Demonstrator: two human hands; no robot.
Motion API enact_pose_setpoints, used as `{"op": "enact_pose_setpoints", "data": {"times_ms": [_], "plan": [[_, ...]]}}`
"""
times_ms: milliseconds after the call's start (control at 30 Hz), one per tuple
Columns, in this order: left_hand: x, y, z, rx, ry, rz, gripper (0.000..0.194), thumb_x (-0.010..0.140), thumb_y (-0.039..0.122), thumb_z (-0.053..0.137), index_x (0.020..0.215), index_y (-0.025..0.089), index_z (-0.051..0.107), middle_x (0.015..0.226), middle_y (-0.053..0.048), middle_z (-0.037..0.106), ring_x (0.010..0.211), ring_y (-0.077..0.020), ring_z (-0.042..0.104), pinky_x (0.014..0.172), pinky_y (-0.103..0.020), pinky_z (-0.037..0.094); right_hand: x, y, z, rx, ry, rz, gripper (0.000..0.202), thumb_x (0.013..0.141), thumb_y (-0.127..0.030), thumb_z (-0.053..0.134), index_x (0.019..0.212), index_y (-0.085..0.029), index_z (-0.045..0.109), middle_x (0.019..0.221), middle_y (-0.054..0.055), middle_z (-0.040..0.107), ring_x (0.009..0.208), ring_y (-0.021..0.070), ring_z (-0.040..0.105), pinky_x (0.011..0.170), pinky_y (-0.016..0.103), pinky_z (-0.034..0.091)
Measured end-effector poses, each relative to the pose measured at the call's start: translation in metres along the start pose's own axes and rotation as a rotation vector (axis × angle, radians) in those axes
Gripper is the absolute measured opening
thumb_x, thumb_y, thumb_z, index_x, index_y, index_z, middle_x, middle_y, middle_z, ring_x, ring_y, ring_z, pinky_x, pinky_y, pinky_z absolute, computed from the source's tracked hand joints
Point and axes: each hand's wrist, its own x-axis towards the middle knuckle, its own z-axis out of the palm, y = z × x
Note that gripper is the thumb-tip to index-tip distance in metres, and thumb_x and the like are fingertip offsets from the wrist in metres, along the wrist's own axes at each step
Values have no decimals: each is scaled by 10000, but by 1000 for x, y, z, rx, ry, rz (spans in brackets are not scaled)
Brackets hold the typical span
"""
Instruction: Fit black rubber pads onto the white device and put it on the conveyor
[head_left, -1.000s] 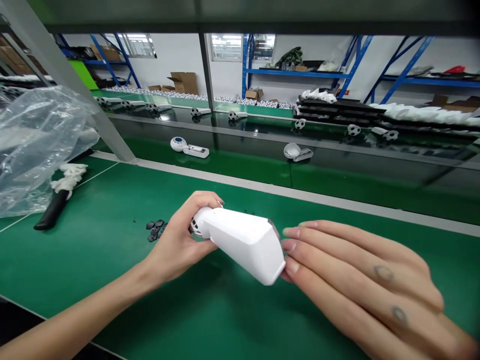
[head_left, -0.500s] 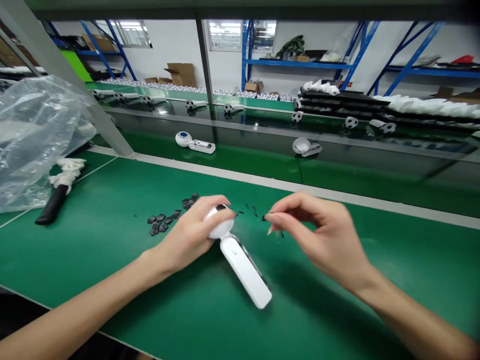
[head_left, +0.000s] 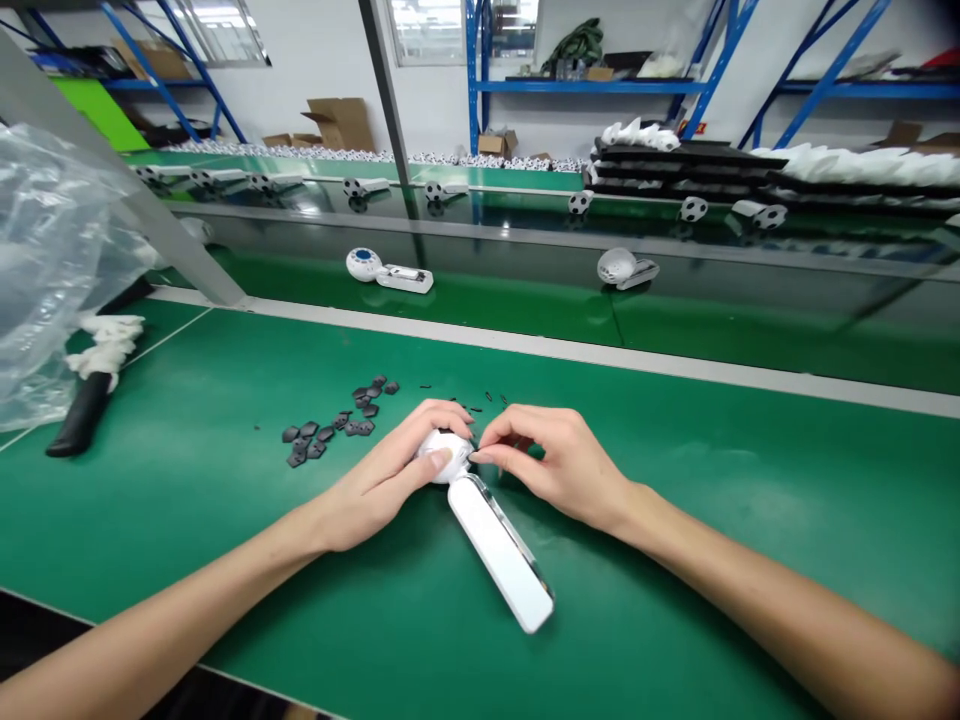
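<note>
My left hand (head_left: 401, 455) wraps its fingers and thumb round the ball-shaped head of a white handheld device (head_left: 501, 550). The device's long flat handle slants down to the right, with a dark strip along its right edge. At the right side of the head, my right hand (head_left: 551, 460) is closed in a pinch. Its fingertips touch the head and largely cover a small black piece (head_left: 471, 456). Just beyond the hands lie several tiny black slivers (head_left: 488, 396). Left of them, several black pentagon-shaped pieces (head_left: 309, 430) are scattered on the green tabletop.
Clear plastic bag (head_left: 56, 260) and a black-handled tool (head_left: 82, 412) with white wrapping lie at left. Beyond the pale table edge (head_left: 525, 345), similar white devices (head_left: 405, 277) rest on a dark green belt. Black trays (head_left: 667, 165) are stacked at the back right.
My right hand has moved left with the small black piece, from clear of the device to touching its head. My left thumb has shifted lower on the head. The view has tilted slightly down.
</note>
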Motion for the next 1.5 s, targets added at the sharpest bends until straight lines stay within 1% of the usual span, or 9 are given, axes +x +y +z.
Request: {"op": "enact_pose_setpoints", "data": {"times_ms": [67,167,300,400,533,700,933,1167,1500], "plan": [[2,-1,5,-26,61,-33,305,1146,439,411,1209,243,636,1271,-83,626,1282,-274,561,1121,-377,446,-1,1,5,-1,-13,-5,94,1013,-147,719,922,-165,731,883,-3,767,753,98,667,703,199,460],[6,-3,13,-79,152,-76,340,1131,471,442,1208,233,672,1211,-76,652,1161,-257,602,1016,-349,482,-3,0,11,-6,21,11,96,999,-139,741,909,-168,729,870,-11,764,739,97,660,698,196,455],[11,-5,20,-165,247,-127,307,1083,466,533,1008,214,692,1001,-43,665,938,-213,615,795,-300,484,-4,-3,17,43,50,100,104,980,-122,762,892,-168,730,840,-30,762,700,82,644,677,183,459],[19,-4,25,-192,308,-132,301,1034,454,621,882,200,676,863,-17,640,808,-182,576,733,-289,455,-1,-7,20,68,46,129,106,957,-117,787,877,-163,736,831,-35,761,699,78,640,679,182,464],[30,-3,32,-254,376,-127,501,1067,505,523,694,190,636,715,-26,609,697,-177,549,683,-314,439,6,-19,21,110,-14,221,119,908,-107,838,842,-177,768,807,-57,779,676,76,651,656,196,457],[33,-3,39,-315,440,-120,550,1090,523,471,677,198,633,705,-38,627,693,-182,551,675,-327,433,11,-32,20,156,-69,415,132,895,-99,844,818,-183,777,804,-63,796,701,92,712,661,210,484],[31,0,38,-369,419,-122,553,1101,513,472,680,200,647,690,-27,618,673,-173,538,652,-326,417,11,-26,12,158,-30,372,132,909,-124,836,832,-194,755,799,-87,782,682,58,700,664,154,520],[30,-1,39,-378,420,-117,559,1109,519,462,689,198,643,708,-24,608,683,-172,546,648,-340,399,6,-30,18,169,-8,362,128,926,-118,799,844,-207,758,831,-81,794,712,64,743,698,124,566],[29,-1,41,-280,420,-84,526,1116,472,424,713,199,625,723,-19,611,700,-178,561,688,-350,405,7,-38,27,212,29,540,184,864,-228,853,747,-194,715,736,-37,773,629,103,728,598,168,536]]}}
